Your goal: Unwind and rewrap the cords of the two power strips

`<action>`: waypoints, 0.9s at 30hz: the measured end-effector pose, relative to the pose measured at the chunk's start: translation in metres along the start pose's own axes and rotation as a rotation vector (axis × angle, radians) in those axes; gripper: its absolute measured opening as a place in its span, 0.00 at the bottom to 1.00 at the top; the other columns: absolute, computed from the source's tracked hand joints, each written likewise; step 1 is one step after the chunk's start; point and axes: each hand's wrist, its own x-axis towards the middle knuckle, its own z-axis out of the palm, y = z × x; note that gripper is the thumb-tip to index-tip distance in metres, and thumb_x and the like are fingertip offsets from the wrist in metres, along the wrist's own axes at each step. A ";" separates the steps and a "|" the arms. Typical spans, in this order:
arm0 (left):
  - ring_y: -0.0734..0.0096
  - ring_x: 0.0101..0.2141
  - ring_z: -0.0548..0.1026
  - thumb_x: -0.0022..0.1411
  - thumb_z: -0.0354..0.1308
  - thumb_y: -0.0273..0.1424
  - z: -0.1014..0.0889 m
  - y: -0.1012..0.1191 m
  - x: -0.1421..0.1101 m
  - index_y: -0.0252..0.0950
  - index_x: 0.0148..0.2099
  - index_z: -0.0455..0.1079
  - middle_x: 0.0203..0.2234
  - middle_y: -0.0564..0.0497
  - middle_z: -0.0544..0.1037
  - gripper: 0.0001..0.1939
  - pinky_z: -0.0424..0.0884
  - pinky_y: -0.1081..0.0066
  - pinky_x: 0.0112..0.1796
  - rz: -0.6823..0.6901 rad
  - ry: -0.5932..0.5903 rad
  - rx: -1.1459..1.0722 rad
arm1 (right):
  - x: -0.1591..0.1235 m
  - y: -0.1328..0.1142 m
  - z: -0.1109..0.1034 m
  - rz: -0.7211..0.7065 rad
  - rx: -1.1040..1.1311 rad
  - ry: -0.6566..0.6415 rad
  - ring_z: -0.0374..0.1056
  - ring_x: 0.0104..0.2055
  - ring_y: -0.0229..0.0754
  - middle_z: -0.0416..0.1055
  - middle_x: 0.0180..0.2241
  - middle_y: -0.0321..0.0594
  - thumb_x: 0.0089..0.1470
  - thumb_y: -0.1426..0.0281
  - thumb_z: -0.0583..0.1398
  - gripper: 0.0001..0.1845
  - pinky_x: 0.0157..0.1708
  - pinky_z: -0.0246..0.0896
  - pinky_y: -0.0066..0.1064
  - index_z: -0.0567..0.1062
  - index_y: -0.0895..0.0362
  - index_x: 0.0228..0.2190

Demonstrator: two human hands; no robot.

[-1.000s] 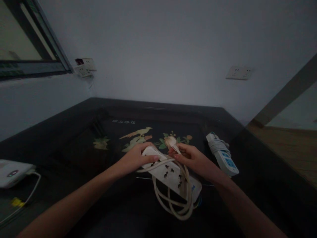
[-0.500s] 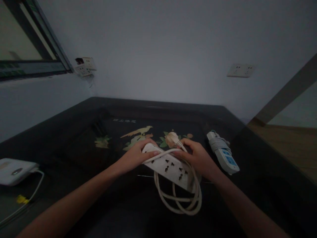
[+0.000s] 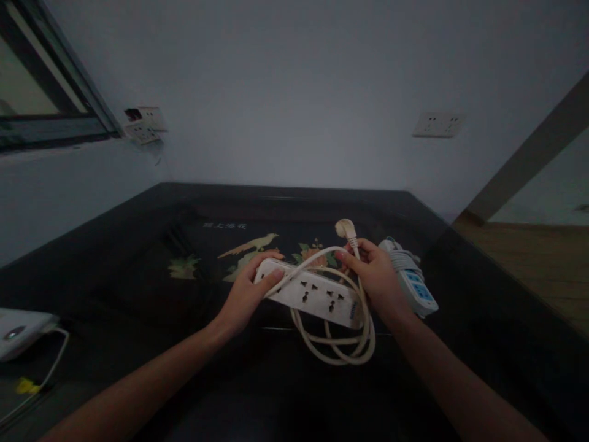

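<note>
A white power strip (image 3: 317, 293) is held above the dark table, its sockets facing up. My left hand (image 3: 248, 288) is closed around its left end, thumb on top next to the cord. Between the fingers of my right hand (image 3: 375, 273) is the strip's white power cord (image 3: 361, 307), pinched just below the plug. The plug (image 3: 346, 228) sticks up above that hand. Loops of the cord hang around the strip's right end and below it. Right of my right hand lies a second power strip (image 3: 416, 285) with blue sockets, its grey cord wrapped around it.
The black table (image 3: 285, 205) bears a bird and flower picture. At the left stands a white box (image 3: 25, 328) with a cable and a yellow tag (image 3: 27, 385). Wall sockets (image 3: 439, 124) sit at the right, others (image 3: 146, 126) by the window.
My right hand has moved off the strip's top, lifting the plug up and to the right. The strip has turned more level, and its right end shows more clearly.
</note>
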 end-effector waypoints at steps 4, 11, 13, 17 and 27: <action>0.65 0.36 0.74 0.51 0.65 0.38 0.005 -0.001 0.000 0.34 0.45 0.71 0.37 0.47 0.77 0.20 0.69 0.69 0.37 -0.128 0.027 -0.160 | -0.003 0.000 0.004 0.035 0.148 0.102 0.61 0.20 0.32 0.67 0.21 0.29 0.38 0.65 0.68 0.14 0.20 0.55 0.26 0.69 0.56 0.25; 0.65 0.39 0.74 0.54 0.64 0.38 0.009 -0.010 -0.001 0.33 0.47 0.71 0.38 0.47 0.78 0.21 0.68 0.68 0.43 -0.200 -0.055 -0.365 | 0.000 0.007 0.009 0.103 0.341 0.136 0.62 0.22 0.33 0.66 0.23 0.29 0.35 0.68 0.68 0.15 0.22 0.56 0.26 0.69 0.56 0.27; 0.66 0.41 0.73 0.55 0.63 0.37 0.008 -0.013 0.000 0.35 0.51 0.68 0.40 0.47 0.77 0.22 0.67 0.69 0.45 -0.160 -0.037 -0.386 | 0.005 0.009 0.011 0.071 0.326 0.130 0.62 0.23 0.33 0.66 0.23 0.28 0.36 0.68 0.67 0.15 0.23 0.57 0.26 0.69 0.56 0.27; 0.65 0.41 0.73 0.56 0.62 0.40 0.005 -0.014 0.002 0.35 0.52 0.67 0.41 0.47 0.75 0.24 0.68 0.67 0.43 -0.173 -0.038 -0.345 | 0.014 0.011 0.013 -0.065 0.177 0.142 0.64 0.28 0.35 0.67 0.26 0.31 0.38 0.69 0.66 0.13 0.28 0.58 0.28 0.68 0.56 0.27; 0.65 0.38 0.72 0.57 0.59 0.41 0.014 -0.008 -0.006 0.36 0.46 0.68 0.38 0.49 0.75 0.18 0.67 0.69 0.38 -0.040 -0.049 -0.005 | 0.001 0.014 0.034 -0.134 0.106 0.242 0.63 0.30 0.37 0.64 0.27 0.32 0.43 0.70 0.61 0.08 0.33 0.59 0.31 0.67 0.55 0.29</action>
